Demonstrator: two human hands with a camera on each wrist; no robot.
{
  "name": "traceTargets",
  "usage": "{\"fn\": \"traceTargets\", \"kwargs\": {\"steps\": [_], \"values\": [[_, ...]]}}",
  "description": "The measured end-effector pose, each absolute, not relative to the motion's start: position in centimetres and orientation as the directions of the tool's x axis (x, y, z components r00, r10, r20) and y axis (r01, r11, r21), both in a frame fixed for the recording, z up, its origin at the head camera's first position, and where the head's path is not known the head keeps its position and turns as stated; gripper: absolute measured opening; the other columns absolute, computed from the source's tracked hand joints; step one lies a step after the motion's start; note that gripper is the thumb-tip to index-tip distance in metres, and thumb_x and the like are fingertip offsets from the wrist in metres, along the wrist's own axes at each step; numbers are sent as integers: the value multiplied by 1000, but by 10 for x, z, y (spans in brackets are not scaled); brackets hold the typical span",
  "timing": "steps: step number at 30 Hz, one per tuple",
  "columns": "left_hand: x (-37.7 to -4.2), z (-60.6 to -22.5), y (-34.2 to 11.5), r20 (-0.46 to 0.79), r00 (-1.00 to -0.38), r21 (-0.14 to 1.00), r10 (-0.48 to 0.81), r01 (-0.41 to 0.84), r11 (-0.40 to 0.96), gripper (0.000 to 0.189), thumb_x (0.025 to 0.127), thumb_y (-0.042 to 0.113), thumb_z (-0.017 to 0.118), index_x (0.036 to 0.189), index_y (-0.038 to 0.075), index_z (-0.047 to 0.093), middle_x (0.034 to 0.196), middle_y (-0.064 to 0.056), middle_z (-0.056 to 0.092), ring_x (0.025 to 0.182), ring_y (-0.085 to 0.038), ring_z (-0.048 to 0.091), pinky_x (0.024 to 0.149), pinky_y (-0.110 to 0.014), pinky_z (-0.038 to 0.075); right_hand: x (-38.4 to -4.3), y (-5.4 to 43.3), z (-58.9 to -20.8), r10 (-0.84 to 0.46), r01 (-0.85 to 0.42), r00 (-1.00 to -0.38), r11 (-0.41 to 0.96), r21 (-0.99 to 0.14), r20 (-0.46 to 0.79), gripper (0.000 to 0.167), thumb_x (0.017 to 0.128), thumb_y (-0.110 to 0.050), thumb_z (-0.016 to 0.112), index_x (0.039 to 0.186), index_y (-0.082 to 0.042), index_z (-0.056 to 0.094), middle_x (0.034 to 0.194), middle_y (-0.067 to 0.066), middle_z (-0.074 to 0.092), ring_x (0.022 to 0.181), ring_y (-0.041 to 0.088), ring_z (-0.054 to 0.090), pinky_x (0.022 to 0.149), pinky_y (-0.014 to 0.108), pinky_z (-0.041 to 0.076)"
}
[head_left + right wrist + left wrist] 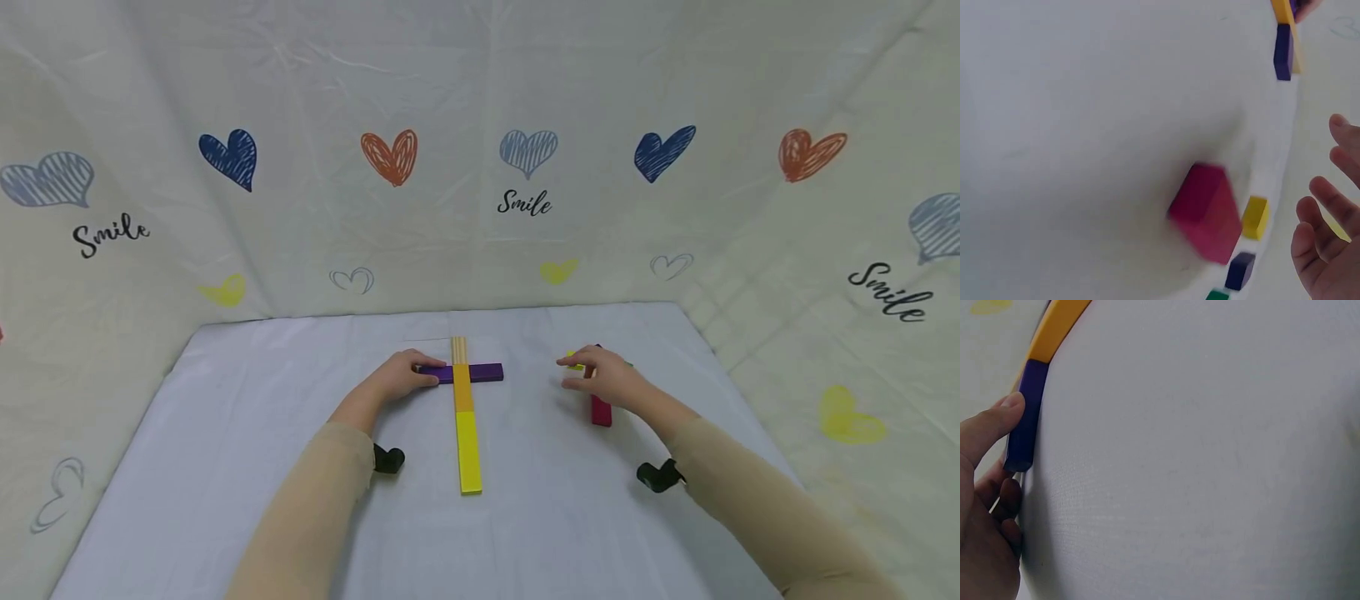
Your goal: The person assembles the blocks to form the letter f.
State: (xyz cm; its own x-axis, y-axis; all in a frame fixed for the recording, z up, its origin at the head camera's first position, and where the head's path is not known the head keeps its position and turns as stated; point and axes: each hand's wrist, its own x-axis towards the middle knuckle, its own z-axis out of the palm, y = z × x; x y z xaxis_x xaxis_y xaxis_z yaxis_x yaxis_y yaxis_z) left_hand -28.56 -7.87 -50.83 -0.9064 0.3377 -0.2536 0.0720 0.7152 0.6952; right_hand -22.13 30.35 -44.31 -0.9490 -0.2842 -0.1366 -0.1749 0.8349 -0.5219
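My left hand (397, 377) pinches the left end of a purple block (438, 375), thumb on its near side. A matching purple block (487, 372) sticks out to the right. Between them an orange block (462, 390) forms a cross with both; whether the purple is one piece underneath is hidden. Below the orange, a yellow block (468, 454) runs toward me, and pale wooden sticks (459, 350) extend beyond it. With fingers apart and nothing held, my right hand (609, 379) hovers above a crimson block (602, 412), which it partly covers.
Near the crimson block lie a small yellow block (1255, 217), a dark block (1240, 271) and a green block (1217, 295). White cloth (360, 533) covers the table. Behind and beside it hangs a pale curtain (450, 233) printed with hearts.
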Motion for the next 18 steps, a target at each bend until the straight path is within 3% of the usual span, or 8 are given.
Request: {"fn": "traceTargets", "kwargs": {"steps": [8,18], "values": [[-285,-507,-80,-259,-905,690,338,72,721,31,93,34,70,124,36,70,140,-6,54,127,-29,45,113,-52,33,-200,343,-443,-252,-118,-948,845,-522,-194,44,91,-26,73,131,-10,64,117,13,60,90,23,52,65,31,50],[-286,-508,-80,-258,-903,691,344,76,719,30,94,34,70,124,36,70,139,-5,55,127,-29,46,113,-52,33,-200,364,-459,-249,-47,-913,851,-523,-324,60,88,-27,76,141,-9,55,117,10,57,93,24,51,70,32,50]]}}
